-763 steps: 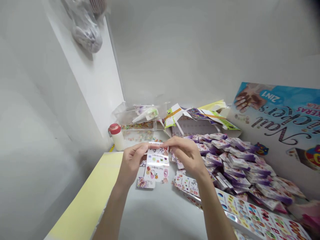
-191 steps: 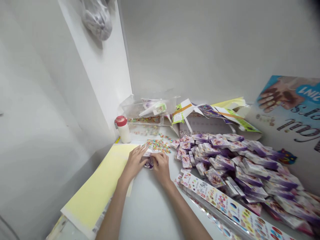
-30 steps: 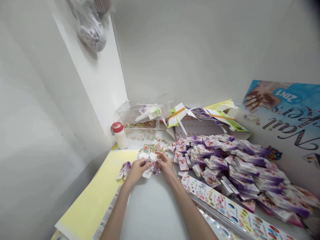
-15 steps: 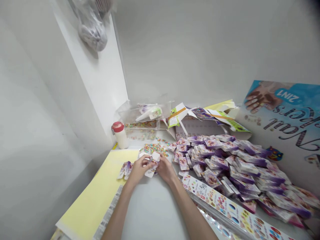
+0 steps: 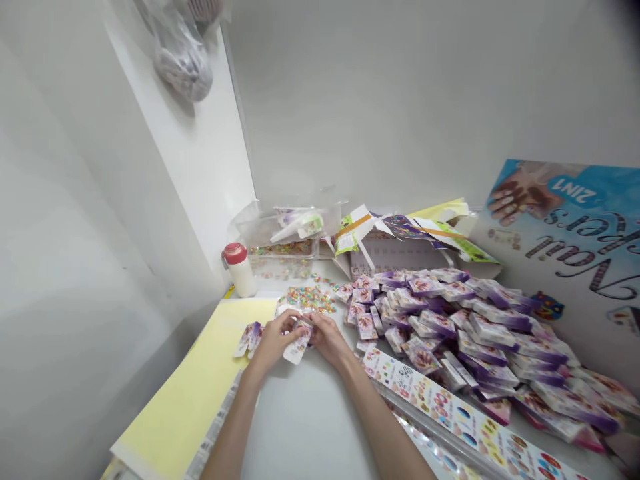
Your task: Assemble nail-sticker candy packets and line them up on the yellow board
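Between my two hands is a small purple and white cardboard box, with a white flap pointing toward me. My left hand grips its left side, fingers curled over the top. My right hand is closed on the right end, thumb and fingers near the upper edge. Flattened purple and white boxes lie just left of my left hand. Small colourful pieces are scattered on the table beyond my fingers. A big pile of closed purple and white boxes is to the right.
A red-capped bottle stands at the back left beside clear plastic tubs. Yellow sheets cover the left side. Printed sticker strips lie at the front right. A large nail-sticker carton and an opened carton stand behind the pile.
The box has tilted in my hands. Its upper white flap is now down under my right fingers, which have moved in over the top, and the lower flap points more toward me.
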`<state>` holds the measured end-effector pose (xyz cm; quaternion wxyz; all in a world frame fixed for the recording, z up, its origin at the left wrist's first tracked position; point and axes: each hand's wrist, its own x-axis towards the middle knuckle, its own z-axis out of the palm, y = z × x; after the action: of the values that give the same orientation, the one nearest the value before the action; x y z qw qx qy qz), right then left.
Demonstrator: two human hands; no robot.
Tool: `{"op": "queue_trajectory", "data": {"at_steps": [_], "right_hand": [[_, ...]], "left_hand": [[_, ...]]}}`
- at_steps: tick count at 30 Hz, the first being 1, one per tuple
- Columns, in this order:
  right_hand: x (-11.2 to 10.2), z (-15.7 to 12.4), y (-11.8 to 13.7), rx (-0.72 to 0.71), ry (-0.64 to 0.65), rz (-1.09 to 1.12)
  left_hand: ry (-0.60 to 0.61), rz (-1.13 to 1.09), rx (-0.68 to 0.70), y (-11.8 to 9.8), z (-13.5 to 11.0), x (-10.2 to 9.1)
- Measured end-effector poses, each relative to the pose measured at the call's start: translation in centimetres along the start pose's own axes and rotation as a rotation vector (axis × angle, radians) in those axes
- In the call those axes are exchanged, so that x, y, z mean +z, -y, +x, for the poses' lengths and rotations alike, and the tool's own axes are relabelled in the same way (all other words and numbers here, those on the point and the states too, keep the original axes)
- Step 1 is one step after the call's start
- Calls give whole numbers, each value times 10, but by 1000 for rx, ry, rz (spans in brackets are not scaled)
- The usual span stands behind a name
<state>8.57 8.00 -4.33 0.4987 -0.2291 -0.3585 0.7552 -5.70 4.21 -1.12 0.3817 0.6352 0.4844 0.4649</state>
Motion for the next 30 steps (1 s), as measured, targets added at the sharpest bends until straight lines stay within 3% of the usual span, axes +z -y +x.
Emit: {"op": "queue_trajectory", "data": {"at_steps": [9,17,21,24,27,29,30], "right_hand": [[-3,3,-2,-72,-50,-116],[-6,4,-2,-99,-12,-250],[-6,5,-6,-169,-54,-385],[-2,3,-8,-280,-167,-501],[0,-2,-7,-403,-281,-642],[1,-5,-7,-489,-330,-889],[1,-6,-7,-517,-352,-1048]], "left_hand": [[25,-16,-24,1,0,0],[-57,44,15,3,1,1],[-107,123,39,2,3,-1],[-303,195,34,-3,3,-12],[-631,287,-17,-9,-1,-35],[-831,483,-131,-11,-7,-54],[-872,623,-212,-11,-10,-62]]}}
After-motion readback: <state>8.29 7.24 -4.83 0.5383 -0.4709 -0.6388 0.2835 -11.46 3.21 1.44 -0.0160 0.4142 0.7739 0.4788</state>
